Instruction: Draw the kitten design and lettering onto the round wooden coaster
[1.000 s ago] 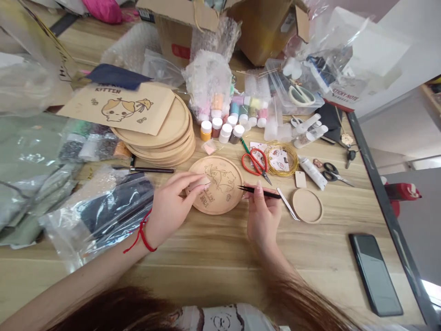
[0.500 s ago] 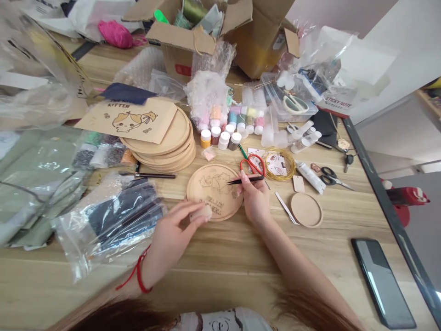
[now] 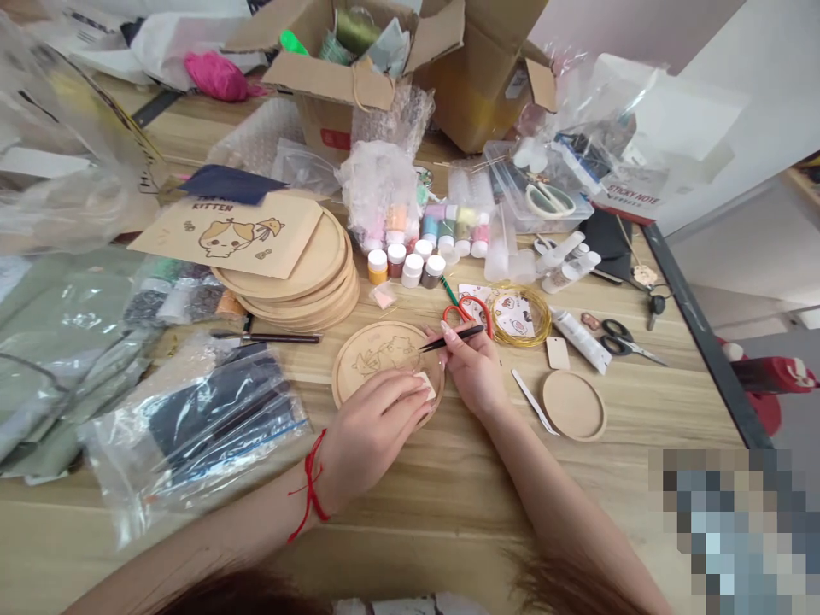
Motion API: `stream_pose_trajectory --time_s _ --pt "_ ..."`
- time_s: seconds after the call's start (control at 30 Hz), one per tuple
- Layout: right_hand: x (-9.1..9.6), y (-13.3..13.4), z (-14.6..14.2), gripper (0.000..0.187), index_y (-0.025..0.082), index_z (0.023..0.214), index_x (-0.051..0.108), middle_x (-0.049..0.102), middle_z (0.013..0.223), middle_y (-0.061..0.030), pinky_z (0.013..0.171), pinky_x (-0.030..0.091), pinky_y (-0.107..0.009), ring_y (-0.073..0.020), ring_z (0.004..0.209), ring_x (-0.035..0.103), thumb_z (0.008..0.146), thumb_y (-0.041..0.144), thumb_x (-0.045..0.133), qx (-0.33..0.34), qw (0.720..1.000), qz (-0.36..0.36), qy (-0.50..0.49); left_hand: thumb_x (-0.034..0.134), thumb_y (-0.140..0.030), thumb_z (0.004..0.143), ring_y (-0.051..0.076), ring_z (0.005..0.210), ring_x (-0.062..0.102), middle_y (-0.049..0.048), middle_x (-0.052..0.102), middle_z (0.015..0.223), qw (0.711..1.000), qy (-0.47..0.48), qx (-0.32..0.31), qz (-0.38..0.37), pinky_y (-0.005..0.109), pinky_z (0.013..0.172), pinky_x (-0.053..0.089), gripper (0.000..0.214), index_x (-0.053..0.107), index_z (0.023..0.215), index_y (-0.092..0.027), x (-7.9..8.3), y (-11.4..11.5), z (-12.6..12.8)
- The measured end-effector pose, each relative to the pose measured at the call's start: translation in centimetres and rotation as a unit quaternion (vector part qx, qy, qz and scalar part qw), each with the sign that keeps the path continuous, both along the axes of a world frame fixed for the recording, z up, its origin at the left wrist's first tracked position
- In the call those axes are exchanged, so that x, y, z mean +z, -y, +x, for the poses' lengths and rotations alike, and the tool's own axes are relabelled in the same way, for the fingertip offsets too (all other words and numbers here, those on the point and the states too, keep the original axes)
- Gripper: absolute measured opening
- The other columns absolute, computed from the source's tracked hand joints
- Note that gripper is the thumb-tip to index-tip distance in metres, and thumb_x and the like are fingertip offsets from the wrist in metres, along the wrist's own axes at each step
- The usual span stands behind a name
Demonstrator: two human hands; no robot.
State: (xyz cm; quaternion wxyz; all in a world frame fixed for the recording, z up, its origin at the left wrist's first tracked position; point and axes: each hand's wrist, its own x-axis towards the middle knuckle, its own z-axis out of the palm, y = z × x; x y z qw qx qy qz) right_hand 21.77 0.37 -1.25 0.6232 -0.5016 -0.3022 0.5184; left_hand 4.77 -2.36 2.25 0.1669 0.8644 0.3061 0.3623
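Note:
A round wooden plate [image 3: 351, 352] lies in front of me, with a kitten outline drawn on its face. My left hand [image 3: 371, 431] reaches over the plate's lower part, its fingers closed on a small pale flat piece [image 3: 425, 387]. Part of the plate's lettering is hidden under that hand. At the plate's right edge, my right hand [image 3: 475, 371] grips black tweezers [image 3: 452, 338], whose tip points left over the drawing. Just behind this hand lie red-handled scissors [image 3: 475, 306].
Stacked wooden plates [image 3: 301, 303] under a kitten-printed sheet [image 3: 237, 235] stand at the left. Small paint jars [image 3: 412, 272] sit behind the plate. To the right lie gold wire [image 3: 544, 320], white tweezers [image 3: 534, 400], a small round tray [image 3: 573, 406] and black-handled scissors [image 3: 618, 337]. A pixelated patch covers the bottom right.
My left hand has moved right across the plate, carrying the pale piece from its lower-left edge to its lower-right part. The right hand still holds the tweezers in nearly the same place.

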Motion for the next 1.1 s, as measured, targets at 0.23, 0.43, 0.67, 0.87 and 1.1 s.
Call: stream_pose_trajectory --time_s 0.23,0.43,0.67,0.87,1.1 --pt "-0.3 0.3 0.1 0.034 0.020 0.076 0.056 0.070 0.073 0.0010 0.055 0.047 -0.029 -0.0105 0.049 0.052 0.073 0.047 0.078 0.015 1.000 -0.016 0.015 0.062 -0.013 0.091 0.019 0.098 0.069 0.0063 0.073 0.102 0.999 -0.028 0.003 0.044 0.041 0.096 0.057 0.012 0.067 0.102 -0.015 -2.2 -0.7 0.0" --pt "0.1 0.3 0.0 0.033 0.021 0.075 0.055 0.072 0.075 0.0007 0.053 0.047 -0.028 -0.0108 0.049 0.052 0.073 0.046 0.077 0.019 0.999 -0.027 0.016 0.064 -0.012 0.089 0.020 0.100 0.069 0.0077 0.073 0.102 0.999 -0.013 0.004 0.049 0.040 0.095 0.058 0.015 0.067 0.103 -0.014 -2.3 -0.8 -0.1" --pt "0.0 0.4 0.0 0.036 0.022 0.075 0.055 0.073 0.075 -0.0008 0.056 0.053 -0.031 -0.0111 0.047 0.054 0.073 0.051 0.076 0.024 0.998 -0.038 0.040 0.064 -0.011 0.089 0.020 0.103 0.068 0.0088 0.073 0.104 0.999 -0.024 -0.008 0.034 0.039 0.096 0.058 0.018 0.067 0.107 -0.014 -2.4 -0.8 0.3" --pt "0.3 0.8 0.3 0.026 0.023 0.076 0.056 0.070 0.068 0.0027 0.086 0.056 -0.046 -0.0126 0.052 0.059 0.077 0.040 0.075 0.004 0.997 0.013 0.081 0.063 -0.011 0.090 0.020 0.103 0.068 0.0088 0.074 0.104 0.998 -0.034 -0.022 0.048 0.039 0.094 0.060 0.017 0.067 0.106 -0.012 -2.6 -0.8 0.1" --pt "1.8 2.0 2.8 0.008 0.023 0.084 0.060 0.072 0.081 -0.0023 0.070 0.056 -0.036 -0.0201 0.080 0.069 0.083 0.025 0.069 0.062 0.951 0.063 0.297 0.062 -0.011 0.090 0.019 0.106 0.067 0.0067 0.073 0.107 0.999 -0.028 -0.022 0.034 0.038 0.095 0.060 0.021 0.066 0.111 -0.014 -2.4 -0.7 0.1"
